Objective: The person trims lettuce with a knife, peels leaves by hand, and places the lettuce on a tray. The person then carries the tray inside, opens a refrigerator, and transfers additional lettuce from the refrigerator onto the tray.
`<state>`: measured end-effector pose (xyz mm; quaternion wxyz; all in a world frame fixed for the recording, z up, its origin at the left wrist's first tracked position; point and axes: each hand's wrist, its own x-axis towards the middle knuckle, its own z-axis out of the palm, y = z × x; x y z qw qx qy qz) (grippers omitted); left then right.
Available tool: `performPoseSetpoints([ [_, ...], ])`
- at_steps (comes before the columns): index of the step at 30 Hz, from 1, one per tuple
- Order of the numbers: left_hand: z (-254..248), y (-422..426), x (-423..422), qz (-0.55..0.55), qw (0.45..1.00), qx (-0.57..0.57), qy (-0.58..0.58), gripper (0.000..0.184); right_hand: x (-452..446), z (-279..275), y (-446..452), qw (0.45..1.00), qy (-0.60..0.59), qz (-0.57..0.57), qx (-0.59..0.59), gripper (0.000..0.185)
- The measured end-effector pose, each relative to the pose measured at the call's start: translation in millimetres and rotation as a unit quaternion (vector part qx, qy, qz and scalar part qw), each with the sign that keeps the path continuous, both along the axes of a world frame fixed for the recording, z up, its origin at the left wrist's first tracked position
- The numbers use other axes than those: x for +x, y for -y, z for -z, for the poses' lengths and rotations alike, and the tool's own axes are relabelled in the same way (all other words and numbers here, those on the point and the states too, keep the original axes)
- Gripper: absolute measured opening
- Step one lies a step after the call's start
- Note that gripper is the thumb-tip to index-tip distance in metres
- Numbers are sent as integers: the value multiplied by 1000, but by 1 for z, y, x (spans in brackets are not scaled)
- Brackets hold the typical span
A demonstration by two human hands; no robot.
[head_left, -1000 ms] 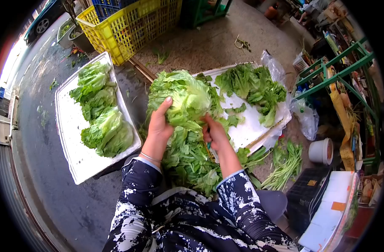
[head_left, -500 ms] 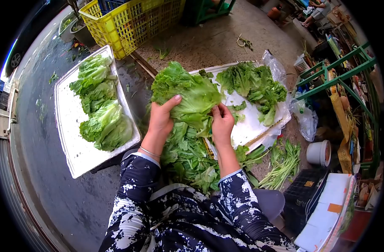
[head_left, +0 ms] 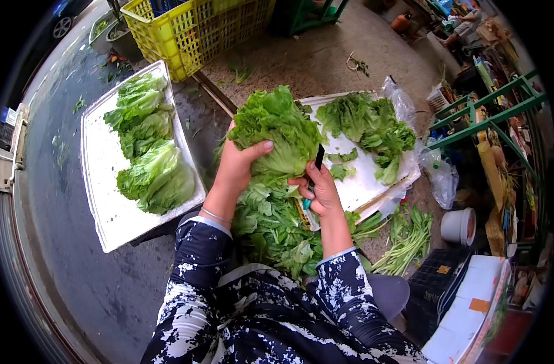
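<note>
A leafy green lettuce head (head_left: 277, 124) is held up in my left hand (head_left: 237, 161), whose thumb lies across its leaves. Close to the lettuce's base, my right hand (head_left: 319, 188) is closed round a small knife (head_left: 319, 156) with a dark blade and a green handle. Beneath both hands lies a heap of loose green leaves (head_left: 271, 221). More lettuce heads (head_left: 156, 176) lie in a row on the white foam tray (head_left: 104, 209) at the left. Darker leafy greens (head_left: 374, 127) rest on a second white tray (head_left: 353, 191) at the right.
A yellow crate (head_left: 186, 39) stands at the top left. To the right are a green metal frame (head_left: 489, 112), a plastic bag (head_left: 439, 176), a grey bucket (head_left: 457, 226), a black crate (head_left: 434, 279) and long-stemmed greens (head_left: 407, 239). Another person (head_left: 465, 27) is in the far background.
The lettuce has turned and tilted more upright in my left hand. My right hand has shifted slightly lower, and the knife's dark blade now shows. The view has shifted slightly.
</note>
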<state>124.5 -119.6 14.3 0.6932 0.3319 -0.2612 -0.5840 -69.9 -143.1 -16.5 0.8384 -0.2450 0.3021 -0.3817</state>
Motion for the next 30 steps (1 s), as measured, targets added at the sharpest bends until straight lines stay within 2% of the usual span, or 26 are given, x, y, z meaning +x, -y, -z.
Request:
performPoseSetpoints([
  [1, -1, 1, -3, 1, 1000, -3, -1, 72, 4, -2, 1, 997, -49, 10, -60, 36],
  [2, -1, 2, -8, -67, 997, -26, 33, 80, 6, -9, 1, 998, -1, 47, -35, 45],
  [3, 1, 2, -10, -135, 987, -49, 67, 88, 7, -9, 4, 998, -1, 46, -36, 45],
  [4, 5, 2, -8, -150, 978, 20, 145, 100, 8, -11, 6, 989, -38, 112, -87, 48],
  [5, 8, 2, -7, -150, 978, 20, 145, 100, 9, -14, 8, 972, -73, 177, -138, 52],
  [7, 16, 3, -6, -117, 946, 243, 178, 98, 8, -18, 7, 961, -107, 196, -165, 50],
  [8, 23, 4, -6, -68, 961, 208, 169, 97, 10, -18, 8, 900, -212, 219, -312, 44],
  [9, 29, 4, -7, -66, 962, 206, 169, 97, 10, -17, 9, 805, -311, 234, -447, 38],
  [10, 22, 2, -8, 59, 990, 122, -25, 95, 12, -17, 11, 796, -312, 227, -466, 32],
  [11, 15, 1, -8, 178, 959, 32, -217, 93, 11, -18, 10, 796, -313, 227, -466, 32],
  [12, 8, 1, -12, 163, 960, 3, -228, 85, 10, -19, 7, 759, -328, 182, -532, 35],
  [13, 12, 1, -15, 162, 960, 3, -229, 85, 11, -26, 2, 717, -340, 135, -594, 38],
  [14, 16, 1, -16, 143, 964, -3, -225, 83, 13, -30, -5, 791, -286, 135, -524, 36],
  [15, 20, 1, -17, 123, 967, -8, -222, 81, 15, -34, -8, 792, -285, 132, -523, 36],
  [16, 15, 2, -18, 97, 970, 34, -220, 78, 16, -37, -10, 854, -259, 191, -408, 31],
  [18, 17, 4, -15, 89, 967, 24, -237, 75, 23, -30, -5, 897, -192, 271, -293, 27],
  [19, 17, 5, -15, 85, 963, 13, -256, 72, 25, -34, -5, 897, -191, 272, -293, 27],
  [20, 17, 4, -15, 72, 965, 4, -251, 65, 25, -40, -6, 924, -209, 218, -236, 29],
  [21, 17, 2, -15, 75, 965, 5, -251, 65, 24, -44, -6, 944, -226, 163, -178, 31],
  [22, 20, 1, -13, 96, 970, -12, -223, 61, 26, -42, -5, 954, -198, 149, -167, 33],
  [25, 25, 1, -6, 99, 975, -26, -195, 52, 23, -43, -6, 956, -224, 110, -154, 35],
  [26, 22, 3, -4, 94, 982, 1, -161, 50, 27, -40, -8, 945, -204, 142, -211, 36],
  [27, 19, 3, -3, 90, 987, 28, -127, 48, 29, -37, -8, 945, -205, 142, -211, 36],
  [29, 14, 0, -3, 92, 983, 61, -147, 46, 32, -36, -8, 874, -294, 144, -360, 35],
  [30, 15, 0, -3, 90, 983, 54, -148, 44, 31, -38, -11, 882, -303, 139, -334, 34],
])
